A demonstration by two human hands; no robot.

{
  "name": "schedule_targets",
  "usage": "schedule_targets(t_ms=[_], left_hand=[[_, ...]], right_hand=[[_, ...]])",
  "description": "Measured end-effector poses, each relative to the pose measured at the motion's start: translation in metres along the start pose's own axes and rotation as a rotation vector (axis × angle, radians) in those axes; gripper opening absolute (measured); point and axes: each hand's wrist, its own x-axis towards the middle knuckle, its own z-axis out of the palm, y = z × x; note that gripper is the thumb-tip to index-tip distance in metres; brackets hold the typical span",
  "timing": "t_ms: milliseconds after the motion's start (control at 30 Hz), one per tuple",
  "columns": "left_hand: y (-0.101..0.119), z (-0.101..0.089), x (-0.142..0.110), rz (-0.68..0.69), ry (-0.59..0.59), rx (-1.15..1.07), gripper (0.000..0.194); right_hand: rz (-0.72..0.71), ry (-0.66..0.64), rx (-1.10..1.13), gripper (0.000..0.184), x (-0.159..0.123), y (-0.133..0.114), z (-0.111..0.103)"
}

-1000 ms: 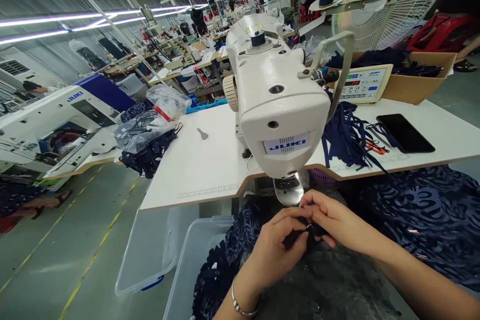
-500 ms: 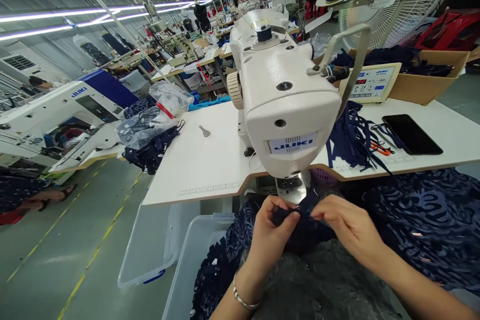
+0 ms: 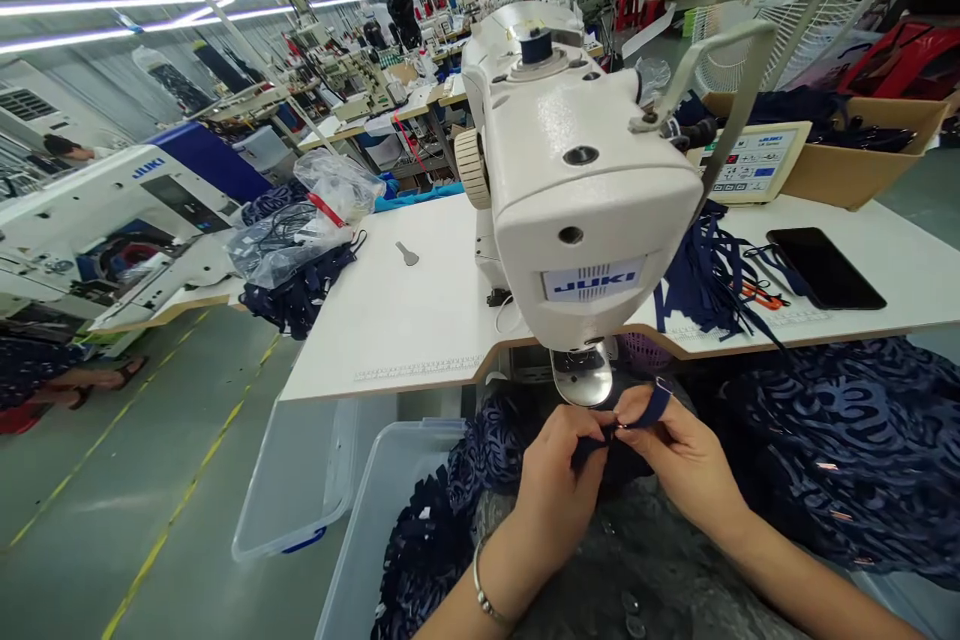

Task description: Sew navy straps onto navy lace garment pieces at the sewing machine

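A navy strap (image 3: 654, 406) runs between my two hands just in front of the sewing machine (image 3: 585, 220). My left hand (image 3: 556, 475) is closed in a pinch on the strap's left part. The fingers of my right hand (image 3: 686, 455) pinch the strap on the other side, where it loops up over the forefinger. Something small and shiny shows between the fingertips, too small to name. Behind my hands is the machine's metal sewing arm (image 3: 583, 380). Dark navy patterned fabric (image 3: 491, 450) hangs below and to the left, partly hidden by my left hand.
A clear plastic bin (image 3: 375, 480) with navy pieces stands at lower left. Patterned fabric (image 3: 840, 450) spreads at right. On the white table (image 3: 420, 320) lie a small metal plate (image 3: 407, 254), navy straps (image 3: 697, 280), orange-handled snips (image 3: 765, 297) and a phone (image 3: 825, 268).
My right hand has moved in beside my left and turned, and now pinches the strap, which loops up over its forefinger. The view has shifted slightly.
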Motion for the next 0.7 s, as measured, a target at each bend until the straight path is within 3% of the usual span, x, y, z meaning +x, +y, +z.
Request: schedule_targets(t_ms=[133,433,600,700], left_hand=[[-0.001,0.000,-0.003,0.122,0.019,0.099,0.028],[-0.004,-0.002,-0.007,0.202,-0.036,0.131,0.030],[-0.004,0.000,-0.006,0.196,-0.017,0.094,0.028],[-0.001,0.002,-0.003,0.054,0.028,0.000,0.018]], right_hand=[[-0.140,0.000,-0.022,0.005,-0.004,0.010,-0.002],[-0.319,-0.107,-0.180,0.020,-0.004,0.010,-0.012],[-0.367,-0.161,-0.205,0.022,-0.002,0.005,-0.015],[-0.307,-0.178,-0.191,0.016,0.000,0.004,-0.015]])
